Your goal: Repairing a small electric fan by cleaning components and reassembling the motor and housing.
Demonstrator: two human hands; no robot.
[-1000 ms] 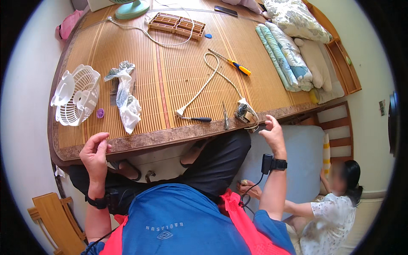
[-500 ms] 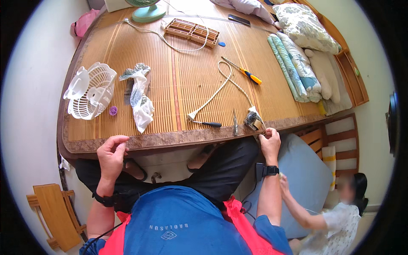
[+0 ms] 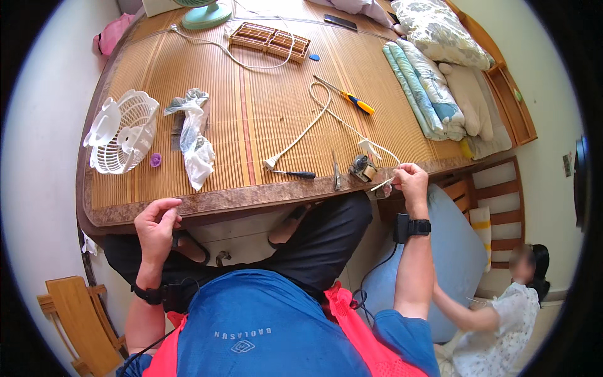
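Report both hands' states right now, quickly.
Left hand: fingers loosely curled, nothing visible in it; whether it pinches something tiny cannot be told.
Right hand: closed, holding the white cord between thumb and fingers.

cord (image 3: 301, 134): white | screwdriver (image 3: 358, 102): yellow, dark | mat (image 3: 276, 100): tan, striped

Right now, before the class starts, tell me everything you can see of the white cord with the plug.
The white cord is slim and smooth, apparently plastic-covered. A pale plug ends it at left. It lies bent on the slatted mat, crosses itself in one loop, then appears to run past a small white piece toward the right hand, whose fingertips pinch it near the mat's edge.
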